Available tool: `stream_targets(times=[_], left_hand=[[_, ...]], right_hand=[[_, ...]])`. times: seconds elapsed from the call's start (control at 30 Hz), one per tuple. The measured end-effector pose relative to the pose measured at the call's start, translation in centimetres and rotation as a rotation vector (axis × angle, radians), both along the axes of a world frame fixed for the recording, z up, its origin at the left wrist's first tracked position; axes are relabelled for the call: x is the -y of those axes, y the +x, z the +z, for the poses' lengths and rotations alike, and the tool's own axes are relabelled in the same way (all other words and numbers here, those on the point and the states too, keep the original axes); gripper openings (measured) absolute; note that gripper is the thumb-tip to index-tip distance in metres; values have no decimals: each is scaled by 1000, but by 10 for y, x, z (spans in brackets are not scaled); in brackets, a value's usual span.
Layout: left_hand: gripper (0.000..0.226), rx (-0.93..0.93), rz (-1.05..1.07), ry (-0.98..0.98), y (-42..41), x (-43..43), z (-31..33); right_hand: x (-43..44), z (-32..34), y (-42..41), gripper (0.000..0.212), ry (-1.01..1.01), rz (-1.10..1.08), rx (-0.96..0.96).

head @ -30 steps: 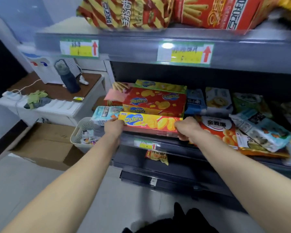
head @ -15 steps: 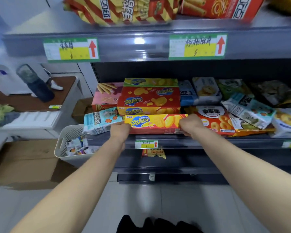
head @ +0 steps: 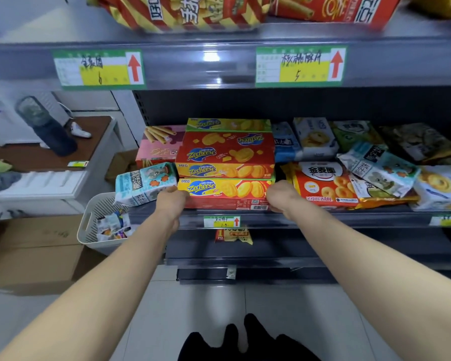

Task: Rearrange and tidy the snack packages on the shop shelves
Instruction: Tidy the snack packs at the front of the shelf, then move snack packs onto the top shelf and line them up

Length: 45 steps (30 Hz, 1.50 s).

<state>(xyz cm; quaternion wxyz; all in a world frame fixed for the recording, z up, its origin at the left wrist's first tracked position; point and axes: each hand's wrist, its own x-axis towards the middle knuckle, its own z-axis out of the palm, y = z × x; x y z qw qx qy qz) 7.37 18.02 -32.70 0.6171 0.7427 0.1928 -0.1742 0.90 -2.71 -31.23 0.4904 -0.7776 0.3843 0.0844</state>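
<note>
A yellow and red Zecheese box (head: 225,192) lies at the front of the middle shelf (head: 323,217). My left hand (head: 171,201) grips its left end and my right hand (head: 280,195) grips its right end. Behind it stands a stack of Zecheese boxes (head: 227,149), red, yellow and green. A pale blue bear-biscuit pack (head: 143,185) leans at the shelf's left end, touching my left hand. A red ring-biscuit bag (head: 323,183) lies just right of my right hand.
Mixed snack bags (head: 380,162) crowd the right of the shelf. A pink wafer-roll box (head: 158,144) stands back left. Striped and red bags (head: 193,11) sit on the top shelf. A white basket (head: 94,222) of small packs hangs left, above cardboard boxes (head: 31,254). A side table (head: 50,157) is further left.
The view has swung right and squared up to the shelf. Both hands stay on the ends of the front Zecheese box, which now sits straighter along the shelf edge.
</note>
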Motion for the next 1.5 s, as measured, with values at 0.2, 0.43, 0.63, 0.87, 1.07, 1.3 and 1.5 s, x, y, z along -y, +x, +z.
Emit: stream_targets(times=[0.2, 0.43, 0.63, 0.87, 1.07, 1.3, 1.5], left_hand=[[40, -20, -32, 68, -8, 5, 12], [12, 180, -113, 267, -18, 34, 44], [27, 213, -319, 122, -44, 69, 74], [16, 202, -546, 57, -72, 117, 88], [18, 256, -605, 73, -86, 146, 108], [18, 283, -581, 73, -98, 157, 124], [13, 138, -492, 71, -106, 179, 107]], right_hand=[[-1, 9, -8, 18, -121, 84, -18], [1, 38, -23, 17, -206, 138, 88], [21, 57, -47, 22, -184, 105, 172], [53, 69, -81, 27, -200, -3, 145], [69, 86, -87, 19, -189, 35, 199], [78, 96, -83, 29, -219, 154, 209], [112, 86, -99, 27, -220, 139, 161]])
